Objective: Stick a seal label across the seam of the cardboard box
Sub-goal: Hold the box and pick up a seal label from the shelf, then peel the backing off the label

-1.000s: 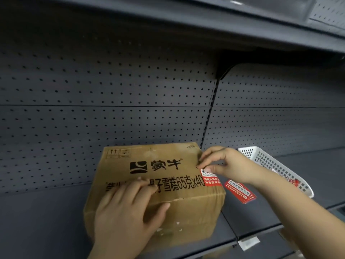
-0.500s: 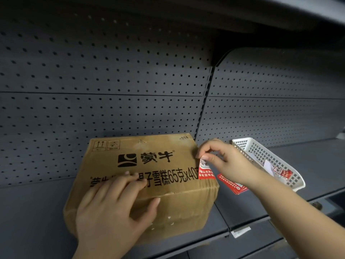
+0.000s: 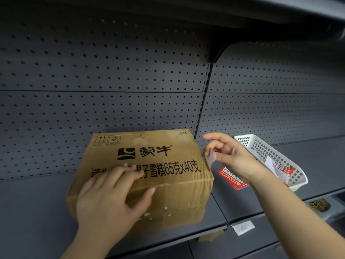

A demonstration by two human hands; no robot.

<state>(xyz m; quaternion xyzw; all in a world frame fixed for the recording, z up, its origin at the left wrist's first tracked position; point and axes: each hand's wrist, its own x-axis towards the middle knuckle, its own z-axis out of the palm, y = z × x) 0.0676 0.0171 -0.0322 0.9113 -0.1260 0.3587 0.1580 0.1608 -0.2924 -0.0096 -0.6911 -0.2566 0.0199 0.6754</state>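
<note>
Right hand (image 3: 231, 157), right of centre in the frame: thumb and forefinger pinch the upper end of a seal label (image 3: 210, 159), the remaining fingers spread loosely above. The label shows only its pale back or liner, seen nearly edge-on; its printed face is not visible, and whether any part already adheres cannot be told. It hangs with its long axis roughly vertical, just beside the upper right edge of the cardboard box (image 3: 145, 176), immediately left of the fingertips.

Left hand (image 3: 110, 195), lower left of centre: laid flat and open, palm down on the near top of the box, thumb hooked over the front edge, bracing rather than gripping.

The box sits tilted on a dark shelf (image 3: 33, 202), its printed top facing the camera. The seam to be sealed is not clearly distinguishable here; presumably it lies on the right end face, turned away from view. The right hand is the nearer one, so the coming move probably depends on swinging the label leftward onto that edge and pressing it flat.

Surroundings: a stack of red labels (image 3: 232, 179) lies on the shelf below the right wrist; a white mesh basket (image 3: 261, 148) with more red labels stands farther right. Neither obstructs the path. Perforated back panels (image 3: 112, 71) fill the upper frame.
</note>
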